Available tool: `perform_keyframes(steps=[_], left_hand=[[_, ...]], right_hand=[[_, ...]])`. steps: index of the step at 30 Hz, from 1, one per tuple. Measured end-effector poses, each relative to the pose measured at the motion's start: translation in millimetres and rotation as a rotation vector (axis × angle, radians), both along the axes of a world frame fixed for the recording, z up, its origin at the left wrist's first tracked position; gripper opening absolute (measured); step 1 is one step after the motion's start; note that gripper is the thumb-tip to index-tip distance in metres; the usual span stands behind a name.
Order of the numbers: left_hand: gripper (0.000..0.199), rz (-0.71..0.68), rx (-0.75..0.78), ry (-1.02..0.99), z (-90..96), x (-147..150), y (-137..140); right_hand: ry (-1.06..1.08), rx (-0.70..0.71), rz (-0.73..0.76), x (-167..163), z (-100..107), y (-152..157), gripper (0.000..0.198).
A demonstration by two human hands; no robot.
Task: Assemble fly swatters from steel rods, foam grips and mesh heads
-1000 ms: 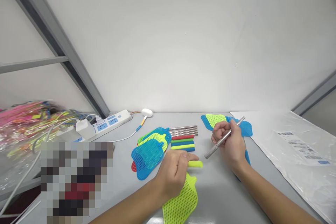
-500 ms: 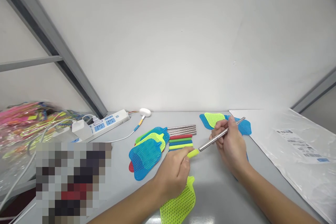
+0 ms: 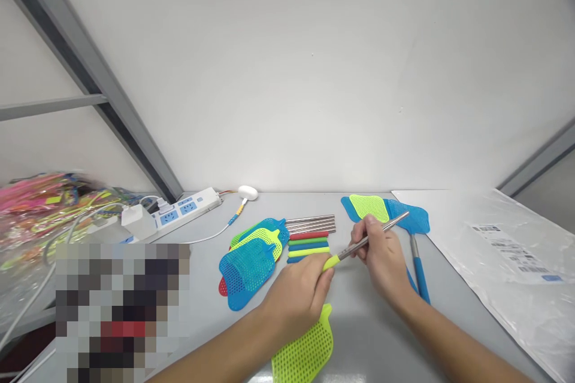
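Observation:
My left hand (image 3: 300,288) is closed round a yellow-green handle sleeve (image 3: 331,262), most of it hidden in the palm. Between the fingers of my right hand (image 3: 381,254) is a shiny metal rod (image 3: 394,221), slanting up to the right. Its lower end meets the sleeve's open end; whether it is inside I cannot tell. Below my left wrist lies a yellow-green perforated fly swatter head (image 3: 305,350). Coloured handle sleeves (image 3: 309,246) and several metal rods (image 3: 311,224) lie in rows past my left hand. Beside them is a pile of swatter heads (image 3: 251,266), blue on top.
Swatters with blue and yellow-green heads (image 3: 369,207) lie behind my right hand, one with a blue handle (image 3: 421,281). A white plastic package (image 3: 503,257) covers the right side. At left are a power strip (image 3: 186,212), cables and bagged colourful items (image 3: 54,209).
My right hand has moved left and slightly down with the rod. The gap between rod and sleeve has closed, and their ends now meet.

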State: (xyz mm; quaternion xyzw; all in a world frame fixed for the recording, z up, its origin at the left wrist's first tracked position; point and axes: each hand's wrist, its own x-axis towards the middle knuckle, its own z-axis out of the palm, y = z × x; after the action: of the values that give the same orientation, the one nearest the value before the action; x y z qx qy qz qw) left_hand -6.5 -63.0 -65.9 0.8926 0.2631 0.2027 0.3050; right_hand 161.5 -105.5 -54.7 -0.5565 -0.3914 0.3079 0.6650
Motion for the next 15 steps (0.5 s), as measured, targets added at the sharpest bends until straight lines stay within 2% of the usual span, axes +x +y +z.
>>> perform_keyframes(steps=[3, 7, 12, 15], left_hand=[[0.028, -0.028, -0.029, -0.058, -0.6, 0.8, -1.3], [0.028, -0.045, -0.048, -0.058, -1.5, 0.6, -1.5], [0.035, 0.006, 0.053, -0.111, 1.1, -2.4, 0.2], [0.029, 0.004, 0.084, -0.105, 4.1, -4.1, 3.0]], right_hand=[[0.020, -0.057, 0.121, -14.4, -4.5, -1.8, 0.053], [-0.068, -0.059, 0.166, -14.6, -7.9, -3.7, 0.053], [-0.519, 0.073, 0.096, 6.6, -5.2, -6.4, 0.048], [-0.736, 0.085, 0.025, 16.7, -1.5, -5.1, 0.046]])
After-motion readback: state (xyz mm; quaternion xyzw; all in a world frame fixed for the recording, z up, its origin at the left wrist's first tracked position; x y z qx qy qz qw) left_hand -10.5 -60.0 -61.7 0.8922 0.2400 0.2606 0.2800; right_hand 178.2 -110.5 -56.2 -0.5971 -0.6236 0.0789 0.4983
